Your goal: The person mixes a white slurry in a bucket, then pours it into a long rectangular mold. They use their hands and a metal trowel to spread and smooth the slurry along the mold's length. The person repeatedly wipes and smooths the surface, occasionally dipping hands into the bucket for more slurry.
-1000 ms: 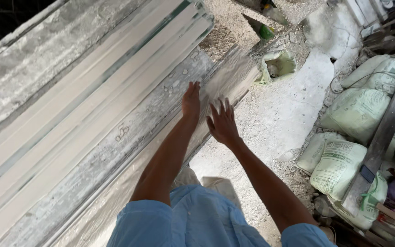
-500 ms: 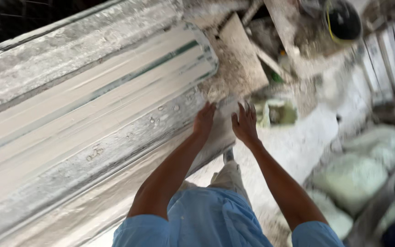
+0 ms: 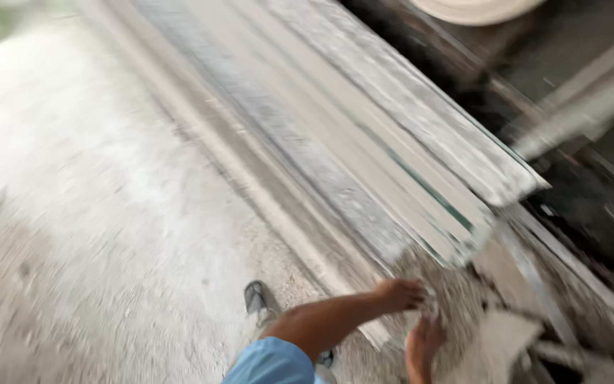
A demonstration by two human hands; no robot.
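Dusty concrete floor [image 3: 108,213] spreads out to the left, pale with powder, and a stack of long white panels [image 3: 364,149] runs diagonally across it, leaning or lying with its near end down by the person's feet. The picture is heavily blurred, so fine detail is lost.

At the bottom, the person bends over that near end of the stack. One hand, which I take for the left hand [image 3: 401,294] on its blue-sleeved arm [image 3: 278,359], reaches across to the lowest edge of the panels, its fingers resting on or curling at the corner; whether they have actually closed round an edge I cannot tell. The right hand [image 3: 422,345] sits just below and beside it, pointing up towards the same corner, and its grip is equally unclear. A sandalled foot [image 3: 256,297] stands on the floor just left of the arm. Broken white pieces and rubble [image 3: 506,334] lie scattered to the right of the hands, touching the stack's end.

By my reading, the step in hand is getting a hold on the end of the panels. A next move would call for both hands firmly under one edge, clear of the crumbly debris.
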